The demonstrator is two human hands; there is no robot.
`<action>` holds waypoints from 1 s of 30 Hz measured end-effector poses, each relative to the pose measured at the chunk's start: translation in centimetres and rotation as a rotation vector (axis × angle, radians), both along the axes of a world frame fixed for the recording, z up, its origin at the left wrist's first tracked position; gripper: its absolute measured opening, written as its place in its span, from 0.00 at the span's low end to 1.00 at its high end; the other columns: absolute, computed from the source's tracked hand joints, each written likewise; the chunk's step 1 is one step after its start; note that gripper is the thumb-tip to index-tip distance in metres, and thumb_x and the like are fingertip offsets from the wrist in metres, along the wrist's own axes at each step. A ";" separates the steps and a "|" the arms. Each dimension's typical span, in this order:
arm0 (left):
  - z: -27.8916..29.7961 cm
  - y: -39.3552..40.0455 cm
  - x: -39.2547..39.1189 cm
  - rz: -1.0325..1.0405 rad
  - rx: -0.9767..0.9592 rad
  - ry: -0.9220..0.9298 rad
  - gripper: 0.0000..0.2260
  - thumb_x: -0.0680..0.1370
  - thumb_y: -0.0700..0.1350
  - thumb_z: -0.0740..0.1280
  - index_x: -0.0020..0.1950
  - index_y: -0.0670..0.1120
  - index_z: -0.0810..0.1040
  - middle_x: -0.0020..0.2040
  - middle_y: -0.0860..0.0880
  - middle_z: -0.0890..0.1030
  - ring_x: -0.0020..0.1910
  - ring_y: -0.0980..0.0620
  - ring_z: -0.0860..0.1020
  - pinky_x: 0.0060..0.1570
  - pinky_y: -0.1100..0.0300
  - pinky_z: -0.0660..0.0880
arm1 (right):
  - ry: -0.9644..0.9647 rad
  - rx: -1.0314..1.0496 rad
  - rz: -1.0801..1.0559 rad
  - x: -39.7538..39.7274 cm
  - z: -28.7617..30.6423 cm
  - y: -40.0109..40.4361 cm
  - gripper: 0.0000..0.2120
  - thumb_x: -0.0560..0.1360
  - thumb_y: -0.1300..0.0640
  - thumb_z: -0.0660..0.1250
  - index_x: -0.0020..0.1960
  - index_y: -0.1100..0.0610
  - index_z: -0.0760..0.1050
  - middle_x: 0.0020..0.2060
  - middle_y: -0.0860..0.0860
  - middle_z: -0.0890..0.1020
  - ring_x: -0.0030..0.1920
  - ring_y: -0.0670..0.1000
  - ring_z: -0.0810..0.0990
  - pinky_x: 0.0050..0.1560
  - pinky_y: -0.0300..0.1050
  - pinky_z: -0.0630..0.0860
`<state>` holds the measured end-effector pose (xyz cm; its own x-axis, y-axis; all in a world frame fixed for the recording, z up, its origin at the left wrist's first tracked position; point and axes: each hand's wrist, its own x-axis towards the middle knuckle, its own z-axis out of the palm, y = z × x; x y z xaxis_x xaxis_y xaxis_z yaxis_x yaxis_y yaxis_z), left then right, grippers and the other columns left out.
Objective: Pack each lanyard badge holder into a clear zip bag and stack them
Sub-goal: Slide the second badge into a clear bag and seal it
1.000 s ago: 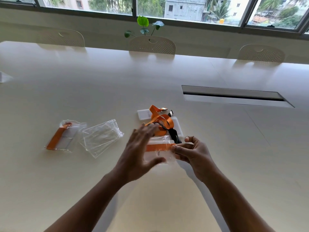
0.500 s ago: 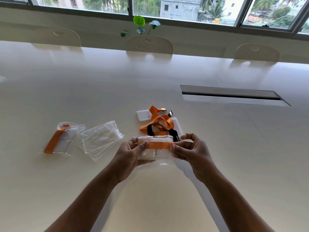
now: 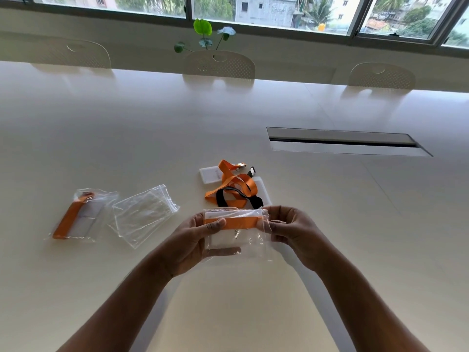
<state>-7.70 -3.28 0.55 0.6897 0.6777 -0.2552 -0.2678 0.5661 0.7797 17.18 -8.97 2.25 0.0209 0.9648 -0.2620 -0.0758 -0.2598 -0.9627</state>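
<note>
A clear zip bag (image 3: 237, 235) is held above the near middle of the desk (image 3: 127, 128), between both hands. Inside it lies a white badge holder (image 3: 223, 238) with an orange lanyard (image 3: 241, 223) folded flat across its upper part. The bag's loose plastic wrinkles out past the holder on the right side.

The left hand (image 3: 189, 246) grips the bag's left end, thumb lying on the front over the orange strap and fingers curled behind and under it. The right hand (image 3: 291, 232) pinches the bag's right edge, its fingers curled together around the plastic.

Just beyond the hands, a loose pile of lanyards (image 3: 234, 189), orange and black, lies tangled on the desk over two more white badge holders (image 3: 209, 174).

Toward the left edge of the desk, a packed bag (image 3: 78, 215) lies flat with an orange strap and a holder inside. Just beside it, on its right, is a spare bag (image 3: 143, 214), clear and slightly crumpled; whether the two touch cannot be told.

A long cable slot (image 3: 345, 142) is set into the desk toward the right side. Three pale chairs (image 3: 219, 64) stand along the far edge.
</note>
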 end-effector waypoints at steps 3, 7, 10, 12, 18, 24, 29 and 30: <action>-0.1 0.2 0.1 -0.071 0.039 -0.038 0.31 0.68 0.45 0.82 0.69 0.42 0.78 0.68 0.37 0.78 0.65 0.36 0.79 0.55 0.38 0.80 | 0.088 -0.006 0.090 0.3 0.3 -0.1 0.21 0.64 0.51 0.80 0.53 0.60 0.86 0.52 0.60 0.87 0.51 0.56 0.86 0.50 0.47 0.84; 0.6 1.3 -0.2 -0.143 0.128 0.007 0.30 0.68 0.48 0.81 0.68 0.44 0.79 0.68 0.39 0.78 0.65 0.39 0.78 0.61 0.40 0.78 | 0.068 0.023 0.093 0.6 0.9 0.2 0.18 0.61 0.52 0.81 0.48 0.59 0.88 0.49 0.62 0.87 0.48 0.57 0.87 0.48 0.47 0.85; 2.5 2.5 -0.3 -0.126 0.339 0.278 0.29 0.67 0.58 0.79 0.65 0.48 0.82 0.63 0.45 0.83 0.61 0.46 0.82 0.55 0.55 0.80 | 0.046 0.032 0.115 0.8 1.0 0.3 0.20 0.61 0.52 0.81 0.49 0.61 0.87 0.50 0.62 0.87 0.50 0.58 0.87 0.49 0.47 0.85; 3.6 2.9 0.1 -0.130 0.528 0.443 0.21 0.73 0.58 0.73 0.63 0.52 0.83 0.59 0.51 0.85 0.59 0.50 0.83 0.50 0.61 0.81 | 0.045 0.036 0.139 0.7 0.9 0.2 0.19 0.62 0.52 0.81 0.49 0.61 0.87 0.50 0.61 0.87 0.50 0.58 0.87 0.49 0.47 0.85; 4.7 2.3 2.7 -0.214 0.820 0.605 0.15 0.72 0.59 0.74 0.52 0.50 0.86 0.48 0.52 0.87 0.49 0.52 0.85 0.50 0.57 0.83 | -0.068 0.130 0.094 -0.8 0.5 -0.1 0.19 0.62 0.52 0.82 0.46 0.61 0.84 0.44 0.64 0.86 0.43 0.57 0.86 0.42 0.44 0.83; 3.8 1.6 3.4 -0.156 0.789 0.572 0.13 0.68 0.55 0.77 0.48 0.48 0.87 0.44 0.50 0.88 0.45 0.50 0.86 0.47 0.58 0.83 | -0.110 0.162 0.043 -1.0 0.1 -0.8 0.16 0.60 0.48 0.83 0.41 0.56 0.85 0.39 0.61 0.86 0.38 0.54 0.84 0.39 0.43 0.82; 3.1 1.2 3.6 -0.102 0.679 0.565 0.13 0.66 0.53 0.78 0.46 0.47 0.87 0.44 0.48 0.88 0.45 0.48 0.86 0.46 0.57 0.84 | -0.139 0.208 0.009 -1.3 -0.2 -1.5 0.10 0.64 0.50 0.82 0.42 0.54 0.87 0.39 0.57 0.88 0.38 0.52 0.85 0.40 0.40 0.82; 3.0 1.2 3.6 -0.090 0.643 0.559 0.12 0.65 0.52 0.78 0.44 0.48 0.87 0.44 0.48 0.88 0.45 0.48 0.86 0.44 0.59 0.83 | -0.127 0.225 0.008 -1.3 -0.2 -1.6 0.09 0.65 0.51 0.81 0.43 0.53 0.88 0.40 0.56 0.88 0.40 0.53 0.87 0.42 0.41 0.83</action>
<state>-4.13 -2.08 3.55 0.6348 0.7562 -0.1588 0.2767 -0.0306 0.9605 15.87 -10.60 2.00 0.0323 0.9988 -0.0365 0.0504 -0.0381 -0.9980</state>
